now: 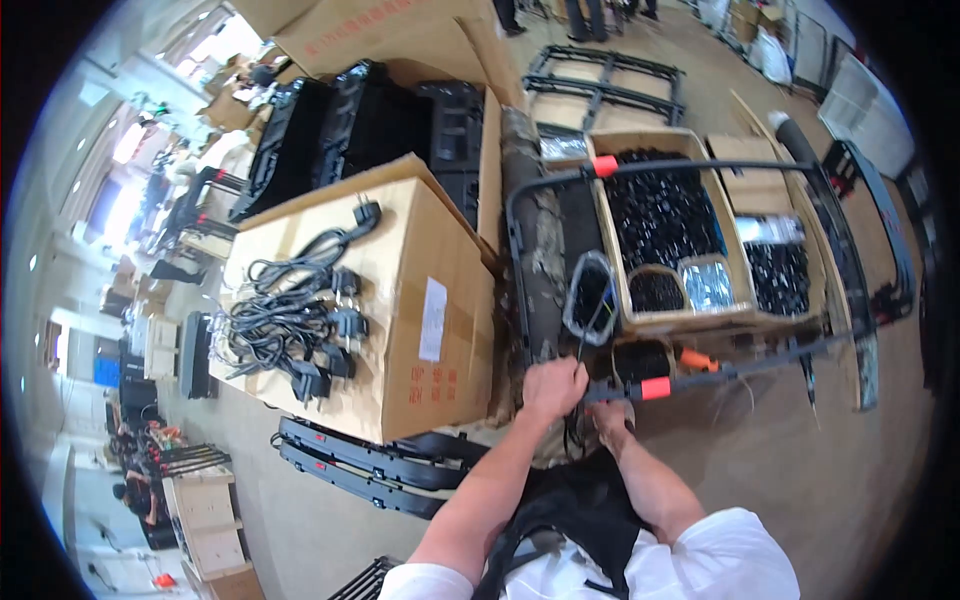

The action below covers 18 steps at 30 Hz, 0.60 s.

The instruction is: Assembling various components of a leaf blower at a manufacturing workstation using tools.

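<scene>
workshop floor, cardboard boxes | left hand clenched on thin black wire, pulling it taut | right hand steadies black frame, fingers' state unclear

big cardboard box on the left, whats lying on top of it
On the big cardboard box lies a tangled bundle of black power cords with plugs, one plug stretched toward the far corner. Whatever is inside the closed box cannot be seen.

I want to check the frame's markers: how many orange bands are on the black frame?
2: one orange band on the far bar of the black frame, one on the near bar beside the right hand. Others may be hidden.
</scene>
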### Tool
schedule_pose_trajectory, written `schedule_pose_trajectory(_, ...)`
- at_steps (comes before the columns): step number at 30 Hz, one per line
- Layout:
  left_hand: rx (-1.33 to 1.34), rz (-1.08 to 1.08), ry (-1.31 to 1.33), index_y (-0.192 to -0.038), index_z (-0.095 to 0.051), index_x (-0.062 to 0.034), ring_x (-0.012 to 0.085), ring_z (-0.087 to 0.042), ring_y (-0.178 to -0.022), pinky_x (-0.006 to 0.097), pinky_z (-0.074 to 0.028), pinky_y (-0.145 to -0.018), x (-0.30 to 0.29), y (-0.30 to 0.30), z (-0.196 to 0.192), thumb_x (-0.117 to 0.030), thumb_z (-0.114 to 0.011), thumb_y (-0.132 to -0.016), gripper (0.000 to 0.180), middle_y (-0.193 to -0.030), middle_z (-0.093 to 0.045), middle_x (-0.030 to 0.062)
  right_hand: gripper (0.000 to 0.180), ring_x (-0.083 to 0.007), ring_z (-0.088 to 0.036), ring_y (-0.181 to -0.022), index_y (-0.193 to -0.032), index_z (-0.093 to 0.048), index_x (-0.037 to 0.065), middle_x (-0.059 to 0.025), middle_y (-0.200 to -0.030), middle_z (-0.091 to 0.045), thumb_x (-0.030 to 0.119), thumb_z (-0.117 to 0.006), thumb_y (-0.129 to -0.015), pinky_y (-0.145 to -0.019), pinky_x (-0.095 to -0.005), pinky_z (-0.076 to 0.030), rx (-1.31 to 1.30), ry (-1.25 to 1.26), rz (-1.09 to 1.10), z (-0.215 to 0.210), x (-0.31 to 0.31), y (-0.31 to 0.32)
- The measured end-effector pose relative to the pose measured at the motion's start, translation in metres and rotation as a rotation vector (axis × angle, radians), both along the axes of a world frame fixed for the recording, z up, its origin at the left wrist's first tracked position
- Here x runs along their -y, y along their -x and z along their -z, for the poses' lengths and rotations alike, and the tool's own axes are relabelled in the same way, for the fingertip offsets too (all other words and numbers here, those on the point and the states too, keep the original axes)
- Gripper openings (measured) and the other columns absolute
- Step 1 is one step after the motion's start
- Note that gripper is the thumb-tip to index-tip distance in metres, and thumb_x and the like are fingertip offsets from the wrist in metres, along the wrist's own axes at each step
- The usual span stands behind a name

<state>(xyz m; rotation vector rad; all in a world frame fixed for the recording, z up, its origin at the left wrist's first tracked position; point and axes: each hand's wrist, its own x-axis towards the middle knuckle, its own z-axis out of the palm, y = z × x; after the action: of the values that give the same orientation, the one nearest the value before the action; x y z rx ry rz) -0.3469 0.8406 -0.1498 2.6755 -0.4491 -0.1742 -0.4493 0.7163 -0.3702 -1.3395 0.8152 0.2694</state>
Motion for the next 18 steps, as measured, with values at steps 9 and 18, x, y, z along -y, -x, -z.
schedule_pose_trajectory(9,-0.153,-0.171,0.025,-0.099,-0.067,-0.0052,0.0411,-0.073,-0.092,0.052,-0.057,-0.081,0.033,-0.018,-0.023,-0.036,-0.064,-0.099,0.031,-0.097,-0.075,0.0173,0.02,-0.017,-0.063,-0.07,-0.097,-0.073,0.011,-0.0043,-0.08,-0.067,0.031,-0.073,-0.098,-0.059,-0.0345,-0.05,-0.11,-0.093,-0.121,0.109,0.043,0.056)
schedule_pose_trajectory(18,0.225,-0.262,0.274,-0.131,-0.064,0.0,0.0432,-0.065,-0.117,0.05,-0.053,-0.1,0.051,-0.19,-0.128,-0.023,-0.072,-0.097,0.042,-0.124,-0.068,0.0254,0.024,-0.0162,-0.064,-0.071,-0.103,-0.073,0.008,-0.0047,-0.081,-0.068,0.031,-0.074,-0.098,-0.061,-0.0343,-0.051,0.163,0.05,-0.694,0.074,0.119,0.088)
